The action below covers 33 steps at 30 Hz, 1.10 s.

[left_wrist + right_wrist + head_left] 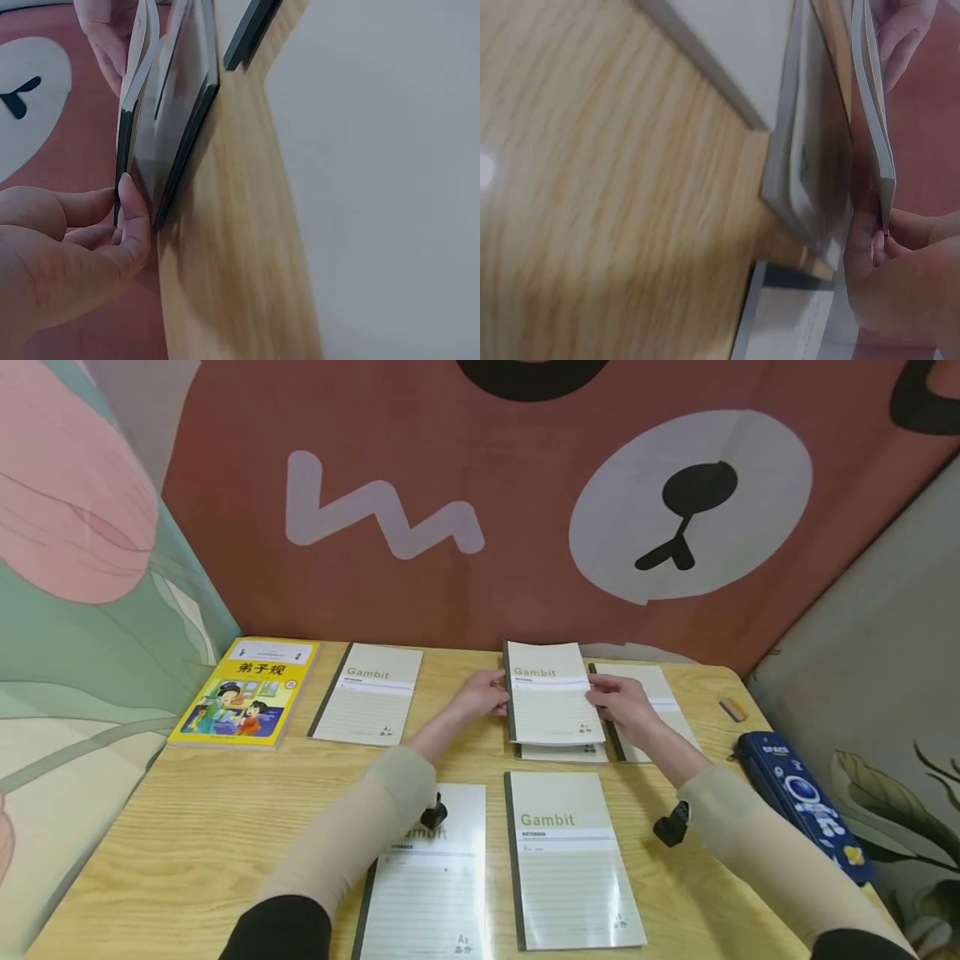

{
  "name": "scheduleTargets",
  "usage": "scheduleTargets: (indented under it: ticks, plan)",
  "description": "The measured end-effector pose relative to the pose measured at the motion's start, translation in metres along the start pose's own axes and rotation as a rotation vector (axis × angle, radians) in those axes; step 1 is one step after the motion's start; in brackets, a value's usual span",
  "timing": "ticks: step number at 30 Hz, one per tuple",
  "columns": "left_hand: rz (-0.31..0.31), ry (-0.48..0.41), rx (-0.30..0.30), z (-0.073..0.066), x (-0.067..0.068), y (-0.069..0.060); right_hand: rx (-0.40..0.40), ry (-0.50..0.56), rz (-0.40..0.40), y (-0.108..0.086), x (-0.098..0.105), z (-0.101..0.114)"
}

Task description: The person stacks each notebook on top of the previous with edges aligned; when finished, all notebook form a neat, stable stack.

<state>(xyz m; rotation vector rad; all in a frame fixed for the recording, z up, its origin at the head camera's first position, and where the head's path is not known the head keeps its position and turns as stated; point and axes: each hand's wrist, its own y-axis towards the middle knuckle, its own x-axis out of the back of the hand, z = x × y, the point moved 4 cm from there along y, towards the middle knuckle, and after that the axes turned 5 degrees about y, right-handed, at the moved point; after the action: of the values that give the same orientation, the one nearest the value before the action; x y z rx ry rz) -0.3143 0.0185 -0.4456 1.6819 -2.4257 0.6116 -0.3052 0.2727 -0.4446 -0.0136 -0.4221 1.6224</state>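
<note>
Both hands hold a white Gambit notebook (pixel 553 710) with a dark spine, raised a little over another notebook (pixel 564 753) at the back of the table. My left hand (pixel 482 695) pinches its spine edge; in the left wrist view, thumb and fingers close on the dark spine strip (pixel 124 154). On the opposite edge, my right hand (pixel 624 702) grips the cover and pages. The right wrist view shows a gap between the lifted notebook (pixel 875 120) and the one below. Beside the right hand lies a further notebook (pixel 663 700), partly hidden by it.
Two notebooks lie in front, one left (pixel 431 893) partly under the left sleeve, one right (pixel 573 877). Another notebook (pixel 367 702) and a yellow book (pixel 243 693) lie at back left. At right are a blue pencil case (pixel 798 802) and an eraser-like block (pixel 732 709). A wall rises behind.
</note>
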Motion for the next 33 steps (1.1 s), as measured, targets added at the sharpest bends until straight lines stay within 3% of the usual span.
scheduleTargets:
  ticks: [9,16,24,28,33]
  plan:
    - [0.006,0.064,0.003,0.003,-0.018,0.004,0.005,-0.048,-0.031,-0.004,0.008,-0.013]
    - [0.02,0.159,0.025,0.004,-0.026,0.006,0.036,-0.163,-0.049,-0.007,0.011,-0.017]
    - [-0.012,0.266,-0.001,0.002,-0.028,0.004,0.083,-0.332,-0.067,-0.012,0.007,-0.015]
    - [-0.031,0.325,0.02,0.003,-0.027,0.006,0.081,-0.386,-0.09,-0.012,0.004,-0.014]
    - [-0.026,0.338,0.038,0.005,-0.028,0.007,0.111,-0.488,-0.132,-0.01,0.003,-0.013]
